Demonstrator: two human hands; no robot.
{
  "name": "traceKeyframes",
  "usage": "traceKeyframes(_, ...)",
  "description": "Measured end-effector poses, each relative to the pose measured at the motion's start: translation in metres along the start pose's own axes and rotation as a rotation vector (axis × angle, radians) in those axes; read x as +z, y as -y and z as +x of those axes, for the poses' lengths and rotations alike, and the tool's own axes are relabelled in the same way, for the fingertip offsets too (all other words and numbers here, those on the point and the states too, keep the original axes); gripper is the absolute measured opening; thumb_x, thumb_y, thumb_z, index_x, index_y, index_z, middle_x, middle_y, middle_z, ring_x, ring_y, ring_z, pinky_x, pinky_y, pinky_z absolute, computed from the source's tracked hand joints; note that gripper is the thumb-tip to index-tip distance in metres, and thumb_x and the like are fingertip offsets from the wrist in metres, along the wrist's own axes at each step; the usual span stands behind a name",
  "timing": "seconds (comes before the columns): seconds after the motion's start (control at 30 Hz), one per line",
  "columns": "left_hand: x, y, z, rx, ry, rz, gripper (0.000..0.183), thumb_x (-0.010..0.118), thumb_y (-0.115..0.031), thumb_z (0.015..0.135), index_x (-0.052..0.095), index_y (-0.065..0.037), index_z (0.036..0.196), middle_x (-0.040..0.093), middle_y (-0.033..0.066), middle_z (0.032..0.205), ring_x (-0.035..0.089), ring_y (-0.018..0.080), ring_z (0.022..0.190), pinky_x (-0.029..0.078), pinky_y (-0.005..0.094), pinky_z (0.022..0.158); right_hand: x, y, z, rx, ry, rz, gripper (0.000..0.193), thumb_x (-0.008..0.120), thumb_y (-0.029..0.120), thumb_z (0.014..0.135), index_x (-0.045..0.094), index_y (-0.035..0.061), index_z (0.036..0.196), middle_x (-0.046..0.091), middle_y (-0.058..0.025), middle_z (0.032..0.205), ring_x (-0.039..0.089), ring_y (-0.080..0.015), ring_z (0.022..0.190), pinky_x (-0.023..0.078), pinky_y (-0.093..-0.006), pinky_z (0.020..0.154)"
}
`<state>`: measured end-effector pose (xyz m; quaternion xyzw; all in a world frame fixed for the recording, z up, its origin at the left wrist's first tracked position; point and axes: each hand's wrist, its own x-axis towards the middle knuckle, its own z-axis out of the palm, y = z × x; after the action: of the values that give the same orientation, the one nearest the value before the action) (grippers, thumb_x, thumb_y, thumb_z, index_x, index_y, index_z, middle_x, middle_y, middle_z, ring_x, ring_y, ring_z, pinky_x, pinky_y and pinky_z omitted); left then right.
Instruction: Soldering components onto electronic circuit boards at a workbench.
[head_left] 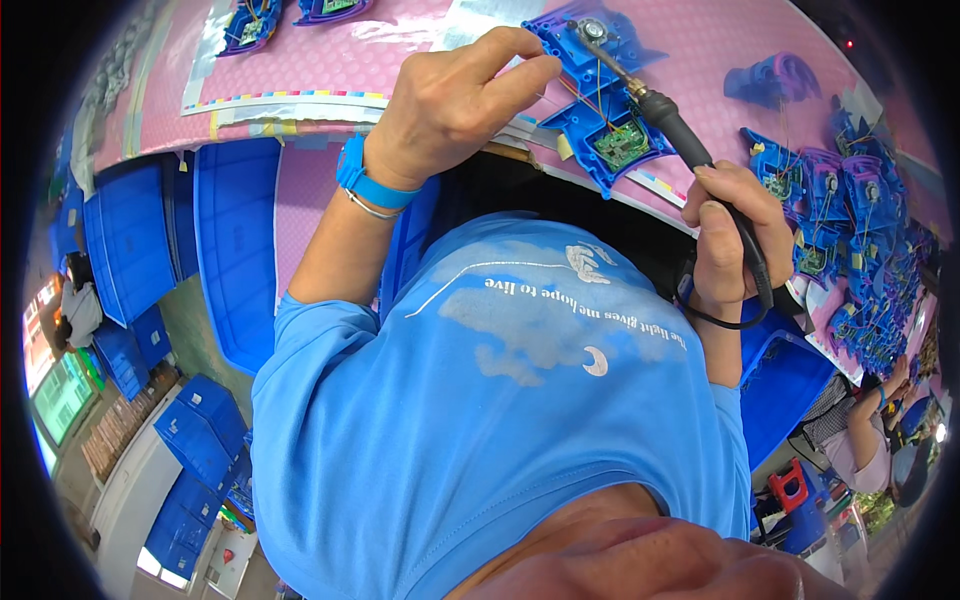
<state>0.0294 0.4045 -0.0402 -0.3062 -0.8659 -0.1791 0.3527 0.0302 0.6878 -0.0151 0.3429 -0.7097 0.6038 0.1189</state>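
Note:
My right hand point(735, 225) is wrapped round the black handle of a soldering iron point(672, 122). The iron's metal shaft slants up and left, its tip over a round silver part, apparently a small speaker point(592, 30), in a blue plastic housing point(560, 45). Thin wires run from that area down to a green circuit board point(622, 146) in the housing's lower portion. Beside the housing's left edge is my left hand point(465, 95), fingers closed in a pinch, with a blue band on its wrist. What lies between those fingertips is too fine or hidden to make out.
Several more blue housings with boards and wires point(850, 190) crowd the table's right side. A purple-blue shell point(772, 78) lies nearer the middle, and another housing point(248, 28) sits far left. Blue bins point(235, 250) stand below the pink table edge. Another person's arm point(865, 430) shows at right.

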Motion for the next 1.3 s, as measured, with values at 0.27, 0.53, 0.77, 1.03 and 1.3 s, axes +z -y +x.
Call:
traceKeyframes(0.27,0.012,0.009,-0.006,0.002,0.004,0.006,0.023,0.076,-0.009,0.079,0.069,-0.007,0.101,0.071,0.0050,0.104,0.072,0.0187,0.076,0.057,0.0273,0.058,0.009,-0.008,0.007,0.023,0.079,-0.117,0.024,0.062,0.004,0.089,0.067,-0.0092,0.108,0.064,-0.0128,0.076,0.060,-0.0157,0.065,0.046,-0.0275,0.061)
traceKeyframes(0.53,0.014,0.010,-0.004,-0.017,-0.014,-0.038,0.025,0.077,-0.008,0.078,0.069,-0.005,0.100,0.072,0.0071,0.105,0.073,0.0203,0.078,0.058,0.0275,0.059,0.013,-0.009,0.011,0.067,0.055,-0.114,0.021,0.066,0.004,0.084,0.070,-0.0055,0.102,0.069,-0.0131,0.079,0.064,-0.0179,0.066,0.048,-0.0279,0.061)
traceKeyframes(0.77,0.016,0.013,-0.004,-0.009,-0.008,-0.045,0.025,0.077,-0.008,0.078,0.069,-0.006,0.101,0.073,0.0067,0.106,0.074,0.0210,0.079,0.059,0.0271,0.061,0.011,-0.009,0.008,0.032,0.056,-0.102,0.024,0.063,0.005,0.089,0.067,-0.0082,0.108,0.064,-0.0122,0.074,0.059,-0.0155,0.065,0.045,-0.0266,0.061)
traceKeyframes(1.03,0.013,0.012,-0.006,-0.034,0.032,-0.050,0.026,0.077,-0.007,0.076,0.070,-0.007,0.101,0.073,0.0060,0.106,0.074,0.0211,0.082,0.058,0.0270,0.062,0.011,-0.009,0.008,0.028,0.064,-0.120,0.023,0.063,0.005,0.090,0.067,-0.0082,0.108,0.064,-0.0128,0.075,0.059,-0.0149,0.065,0.046,-0.0264,0.061)
traceKeyframes(1.3,0.015,0.011,-0.008,-0.049,0.018,-0.050,0.025,0.078,-0.007,0.076,0.069,-0.007,0.100,0.073,0.0050,0.106,0.074,0.0210,0.082,0.058,0.0269,0.061,0.012,-0.009,0.010,0.032,0.086,-0.118,0.023,0.063,0.005,0.090,0.067,-0.0090,0.108,0.065,-0.0130,0.077,0.060,-0.0151,0.065,0.046,-0.0267,0.061)
